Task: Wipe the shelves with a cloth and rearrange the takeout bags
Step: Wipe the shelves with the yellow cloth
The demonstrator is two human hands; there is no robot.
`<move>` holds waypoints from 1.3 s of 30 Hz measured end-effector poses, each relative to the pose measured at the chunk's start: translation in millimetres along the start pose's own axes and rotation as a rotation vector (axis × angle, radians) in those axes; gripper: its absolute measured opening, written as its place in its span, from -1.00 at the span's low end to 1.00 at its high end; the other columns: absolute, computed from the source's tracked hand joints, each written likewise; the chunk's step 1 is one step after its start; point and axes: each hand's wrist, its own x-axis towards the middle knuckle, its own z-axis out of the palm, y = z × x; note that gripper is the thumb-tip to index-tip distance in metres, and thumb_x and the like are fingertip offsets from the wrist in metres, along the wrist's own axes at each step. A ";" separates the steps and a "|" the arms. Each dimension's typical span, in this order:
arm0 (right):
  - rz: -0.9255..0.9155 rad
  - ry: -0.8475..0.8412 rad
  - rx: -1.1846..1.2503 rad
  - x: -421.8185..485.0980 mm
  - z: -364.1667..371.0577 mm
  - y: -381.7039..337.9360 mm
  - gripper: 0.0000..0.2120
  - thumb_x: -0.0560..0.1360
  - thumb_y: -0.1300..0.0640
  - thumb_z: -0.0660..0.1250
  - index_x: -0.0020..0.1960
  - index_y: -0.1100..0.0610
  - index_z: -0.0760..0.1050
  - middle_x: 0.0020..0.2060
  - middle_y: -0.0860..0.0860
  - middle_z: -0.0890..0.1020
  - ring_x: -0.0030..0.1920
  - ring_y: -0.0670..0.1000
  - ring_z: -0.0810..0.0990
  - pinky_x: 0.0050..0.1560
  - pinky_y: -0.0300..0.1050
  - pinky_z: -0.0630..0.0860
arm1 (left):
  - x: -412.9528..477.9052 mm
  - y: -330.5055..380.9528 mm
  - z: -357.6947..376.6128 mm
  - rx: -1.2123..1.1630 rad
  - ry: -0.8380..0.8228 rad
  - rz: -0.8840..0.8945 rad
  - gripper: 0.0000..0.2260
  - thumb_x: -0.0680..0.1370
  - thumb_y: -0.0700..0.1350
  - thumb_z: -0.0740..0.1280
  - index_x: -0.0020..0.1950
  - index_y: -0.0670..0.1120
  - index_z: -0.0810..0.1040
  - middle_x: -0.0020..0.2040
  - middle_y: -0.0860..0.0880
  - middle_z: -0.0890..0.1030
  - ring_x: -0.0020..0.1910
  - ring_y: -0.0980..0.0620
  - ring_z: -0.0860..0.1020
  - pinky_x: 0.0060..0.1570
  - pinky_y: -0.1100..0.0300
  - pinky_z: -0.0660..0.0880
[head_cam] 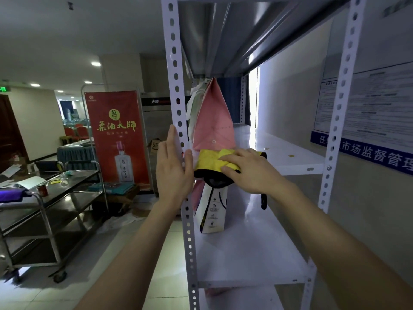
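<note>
A white metal shelf unit (252, 240) stands in front of me. A tall pink takeout bag (213, 121) stands at the left end of the shelf, with a white printed bag (213, 211) in front of it and lower. My right hand (245, 171) presses a yellow cloth (210, 162) with a black underside against these bags. My left hand (173, 162) is flat and open against the shelf's left front post (178, 90), its thumb near the cloth. A black strap (264, 201) hangs below my right wrist.
A steel trolley (51, 198) with small items and a purple cloth (11, 194) stands to the left. Behind it is a red banner (116, 139). A second shelf unit (286, 153) continues further back. A wall with notices (368, 104) is on the right.
</note>
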 end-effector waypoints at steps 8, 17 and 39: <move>0.039 -0.126 0.110 69.1 10.0 -50.6 -0.56 0.67 -0.08 0.07 0.45 -0.19 0.54 0.35 0.07 0.64 0.47 0.23 0.46 0.39 0.21 0.44 | -0.7 -7.4 -6.8 0.015 -0.053 0.048 -0.38 0.78 0.07 0.22 0.78 0.14 0.00 0.34 0.02 0.40 0.11 0.11 0.47 -0.01 0.17 0.44; 0.170 -0.044 0.131 22.8 -10.2 -2.4 -0.62 0.68 -0.11 0.15 0.40 -0.07 0.58 0.25 0.10 0.62 0.35 0.23 0.47 0.32 0.17 0.48 | -12.2 25.8 10.9 0.280 0.134 0.297 -0.45 0.63 -0.12 0.35 0.63 -0.16 0.36 0.49 -0.21 0.42 0.46 -0.24 0.43 0.44 -0.17 0.38; 0.514 -0.353 -0.056 109.8 -27.9 144.0 -0.48 0.69 -0.01 0.08 0.66 -0.14 0.26 0.60 0.07 0.36 0.53 0.20 0.37 0.54 0.16 0.34 | 26.7 52.1 84.0 0.497 -0.402 0.292 -0.50 0.72 0.15 0.12 0.56 -0.08 0.47 0.46 -0.19 0.49 0.38 -0.22 0.46 0.40 -0.16 0.36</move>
